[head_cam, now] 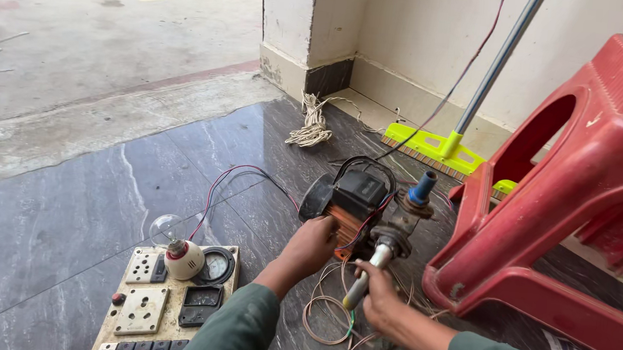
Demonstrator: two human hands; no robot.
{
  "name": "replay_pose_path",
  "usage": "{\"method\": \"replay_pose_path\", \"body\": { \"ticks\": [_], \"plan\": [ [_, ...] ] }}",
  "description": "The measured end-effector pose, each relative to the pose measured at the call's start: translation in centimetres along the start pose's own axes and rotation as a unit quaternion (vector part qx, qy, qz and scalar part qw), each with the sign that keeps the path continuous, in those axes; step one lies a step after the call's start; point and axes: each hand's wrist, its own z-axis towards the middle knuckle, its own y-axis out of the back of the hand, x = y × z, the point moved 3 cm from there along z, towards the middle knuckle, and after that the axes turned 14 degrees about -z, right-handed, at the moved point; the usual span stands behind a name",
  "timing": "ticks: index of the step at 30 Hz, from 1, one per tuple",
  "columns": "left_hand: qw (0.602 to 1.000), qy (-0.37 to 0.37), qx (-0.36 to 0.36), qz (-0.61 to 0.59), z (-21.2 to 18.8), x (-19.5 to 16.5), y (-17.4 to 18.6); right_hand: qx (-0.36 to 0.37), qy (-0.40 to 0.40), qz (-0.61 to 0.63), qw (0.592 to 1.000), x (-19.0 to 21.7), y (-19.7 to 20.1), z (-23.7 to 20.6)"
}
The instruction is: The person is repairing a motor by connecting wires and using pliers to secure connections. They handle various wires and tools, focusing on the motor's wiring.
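Note:
A small black and orange water pump motor [357, 201] sits on the dark floor, with a blue pipe fitting [421, 189] on its right side. My left hand [311, 245] rests on the motor's near side, fingers closed against it. My right hand [375, 291] grips a tool with a pale handle [361, 282], its tip set at the grey pump head [391, 240]. Thin red and black wires [241, 173] run from the motor across the floor. Loops of bare copper wire [322, 316] lie under my hands.
A pale test board [161, 296] with sockets, switches, gauges and a clear bulb [169, 229] lies at the lower left. A red plastic stool [584, 189] lies tipped at the right. A yellow-headed broom [439, 148] leans on the wall beside a coil of white rope [311, 127].

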Motion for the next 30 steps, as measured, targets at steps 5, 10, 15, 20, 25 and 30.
{"method": "replay_pose_path", "body": {
  "ticks": [5,10,15,20,25,30],
  "plan": [
    [0.997,-0.052,0.027,0.040,0.2,-3.5,-0.7,-0.018,-0.081,-0.001,0.997,-3.5,0.6,-5.7],
    [0.995,-0.031,0.070,0.067,-0.7,-3.3,-2.6,0.071,-0.164,-0.083,0.981,-3.2,1.7,-10.6],
    [0.994,0.031,0.052,0.091,-1.8,-0.8,-7.5,0.206,-0.241,-0.278,0.907,1.4,3.5,-11.2],
    [0.977,0.210,0.021,0.010,-1.6,0.9,-10.0,0.148,0.183,-0.610,0.756,7.9,2.9,-9.5],
    [0.978,0.194,-0.009,0.071,-1.9,0.2,-9.4,0.154,0.239,-0.589,0.756,8.2,2.5,-10.8],
    [0.986,0.153,-0.011,0.069,-3.5,-1.0,-9.5,0.107,0.382,-0.620,0.677,10.5,3.8,-11.9]
  ]
}}
